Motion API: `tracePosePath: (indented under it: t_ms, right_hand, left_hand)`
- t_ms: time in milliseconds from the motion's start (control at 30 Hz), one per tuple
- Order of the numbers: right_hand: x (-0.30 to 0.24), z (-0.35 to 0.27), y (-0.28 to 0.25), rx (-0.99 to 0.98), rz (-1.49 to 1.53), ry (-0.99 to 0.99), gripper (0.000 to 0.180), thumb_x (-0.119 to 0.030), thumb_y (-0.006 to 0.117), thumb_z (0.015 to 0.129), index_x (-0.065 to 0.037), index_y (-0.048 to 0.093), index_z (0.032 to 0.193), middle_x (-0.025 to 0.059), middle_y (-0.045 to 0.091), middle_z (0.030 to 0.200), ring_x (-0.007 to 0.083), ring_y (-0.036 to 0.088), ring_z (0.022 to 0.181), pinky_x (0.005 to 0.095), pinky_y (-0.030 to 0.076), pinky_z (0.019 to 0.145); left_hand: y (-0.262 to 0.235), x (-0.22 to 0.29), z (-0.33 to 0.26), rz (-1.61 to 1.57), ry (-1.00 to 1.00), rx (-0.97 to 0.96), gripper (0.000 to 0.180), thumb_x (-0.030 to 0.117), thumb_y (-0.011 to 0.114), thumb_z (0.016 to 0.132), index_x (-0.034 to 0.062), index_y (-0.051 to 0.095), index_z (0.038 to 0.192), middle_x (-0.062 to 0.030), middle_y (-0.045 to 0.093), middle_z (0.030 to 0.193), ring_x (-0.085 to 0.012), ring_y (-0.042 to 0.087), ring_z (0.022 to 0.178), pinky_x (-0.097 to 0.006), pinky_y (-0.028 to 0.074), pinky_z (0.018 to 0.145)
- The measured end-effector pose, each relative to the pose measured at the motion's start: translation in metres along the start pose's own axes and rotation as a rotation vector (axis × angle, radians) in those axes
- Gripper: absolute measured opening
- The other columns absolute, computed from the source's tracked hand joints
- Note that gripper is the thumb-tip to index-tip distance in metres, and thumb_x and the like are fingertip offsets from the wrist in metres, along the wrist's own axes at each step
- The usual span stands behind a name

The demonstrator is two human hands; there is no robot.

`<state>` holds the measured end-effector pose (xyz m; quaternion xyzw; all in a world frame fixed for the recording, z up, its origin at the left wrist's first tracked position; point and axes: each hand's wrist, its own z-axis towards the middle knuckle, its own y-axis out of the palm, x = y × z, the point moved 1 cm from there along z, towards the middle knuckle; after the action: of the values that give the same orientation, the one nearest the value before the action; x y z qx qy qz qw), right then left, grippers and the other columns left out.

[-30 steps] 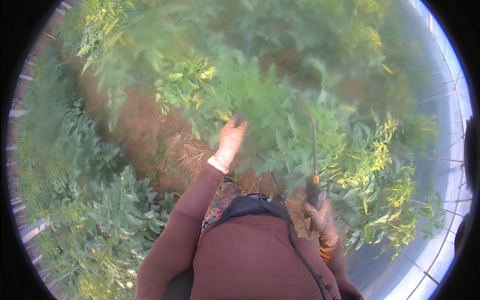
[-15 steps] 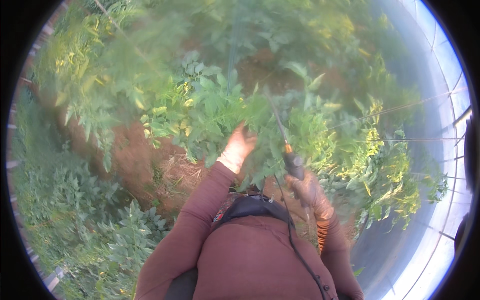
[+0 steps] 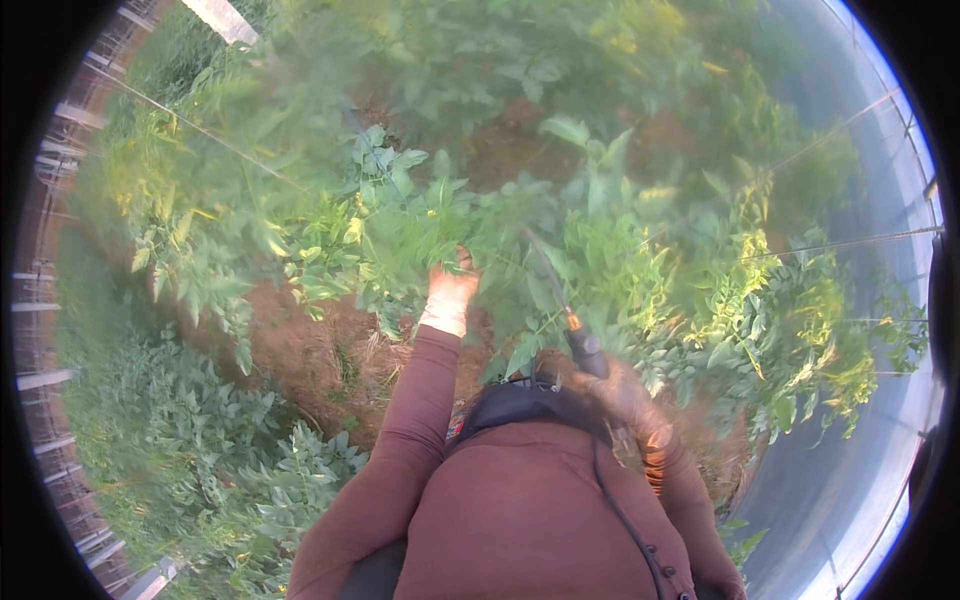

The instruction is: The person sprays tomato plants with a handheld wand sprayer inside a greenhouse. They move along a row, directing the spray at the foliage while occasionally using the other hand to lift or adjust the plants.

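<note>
Tomato plant (image 3: 420, 225) beside the bare soil path (image 3: 300, 350), its foliage now gripped by the left hand (image 3: 448, 295), while the right hand (image 3: 620, 385), clamped on a long-bladed tool (image 3: 560, 300), has swung the blade leftward into the stems.

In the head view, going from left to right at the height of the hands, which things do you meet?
Low green plants → bare reddish soil → left hand in the leafy plant → dark-handled tool → right hand, blurred → yellow-green foliage.
</note>
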<state>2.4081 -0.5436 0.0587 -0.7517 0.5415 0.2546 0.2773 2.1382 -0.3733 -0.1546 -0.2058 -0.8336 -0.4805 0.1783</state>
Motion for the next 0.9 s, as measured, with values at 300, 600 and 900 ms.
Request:
tracePosePath:
  t_ms: [300, 600, 900]
  right_hand:
    - [0.019, -0.006, -0.009, 0.014, 0.054, -0.017, 0.042, -0.032, 0.069, 0.082, -0.003, 0.063, 0.112, 0.0063, 0.064, 0.079, 0.0153, 0.059, 0.071, 0.0316, 0.048, 0.068]
    - [0.015, -0.002, -0.011, 0.031, -0.169, -0.01, 0.046, -0.039, 0.07, 0.081, -0.005, 0.065, 0.111, 0.014, 0.07, 0.089, 0.0227, 0.067, 0.087, 0.0368, 0.05, 0.078]
    - [0.009, -0.001, -0.004, 0.017, -0.052, -0.066, 0.03, -0.02, 0.067, 0.084, -0.002, 0.063, 0.108, 0.0025, 0.061, 0.081, 0.0111, 0.057, 0.074, 0.0269, 0.047, 0.066]
  left_hand:
    - [-0.009, 0.055, -0.026, 1.361, 0.261, -0.236, 0.035, 0.027, 0.058, 0.09, 0.0075, 0.057, 0.119, -0.0068, 0.061, 0.106, -0.0205, 0.059, 0.088, -0.03, 0.049, 0.078]
    - [0.022, 0.078, -0.042, 1.215, -0.232, 0.185, 0.054, 0.039, 0.064, 0.087, 0.0039, 0.056, 0.128, -0.0124, 0.063, 0.115, -0.0212, 0.06, 0.1, -0.032, 0.048, 0.085]
    - [0.009, 0.091, -0.033, 1.512, 0.085, -0.233, 0.047, 0.04, 0.06, 0.091, 0.0019, 0.062, 0.118, -0.0153, 0.066, 0.112, -0.0255, 0.062, 0.098, -0.036, 0.046, 0.088]
